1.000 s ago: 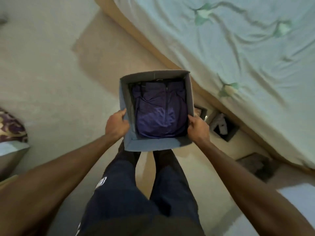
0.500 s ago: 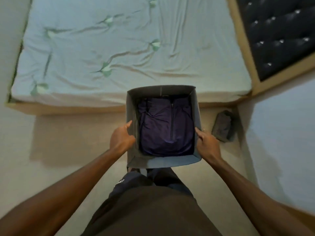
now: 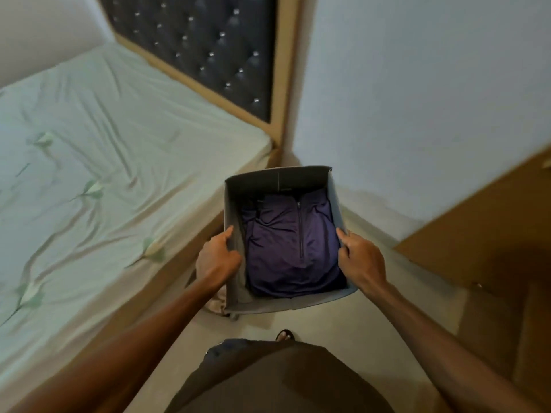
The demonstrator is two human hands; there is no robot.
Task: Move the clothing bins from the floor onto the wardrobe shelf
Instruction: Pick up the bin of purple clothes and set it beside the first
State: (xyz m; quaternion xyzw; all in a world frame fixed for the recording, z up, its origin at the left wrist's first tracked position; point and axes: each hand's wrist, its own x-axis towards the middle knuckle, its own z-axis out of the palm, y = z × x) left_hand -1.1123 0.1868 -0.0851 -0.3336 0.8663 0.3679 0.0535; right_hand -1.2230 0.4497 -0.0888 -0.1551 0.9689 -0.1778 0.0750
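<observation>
Bin: a rectangular, open-topped box of soft grey fabric with slightly bowed walls. It is held off the floor between both hands, in front of the person's waist.
Left hand: grips the bin's left wall towards the near corner, with the thumb hooked over the rim and the fingers curled down the outside.
Right hand: grips the right wall opposite, with the thumb lying along the rim and the knuckles bent round it.
Garment: folded, dark purple, smooth and faintly shiny, with a short zip down its middle. It lies flat between the two hands and fills the bin's bottom.
Left of the grip: a bed in a creased pale green sheet with leaf prints, edged by a tan frame.
Beyond the grip: a headboard of dark tufted padding with bright studs, and a plain pale wall.
Right of the grip: a flat brown panel, blurred, possibly furniture.
Under the grip: a smooth pale floor and a crumpled pale cloth.
</observation>
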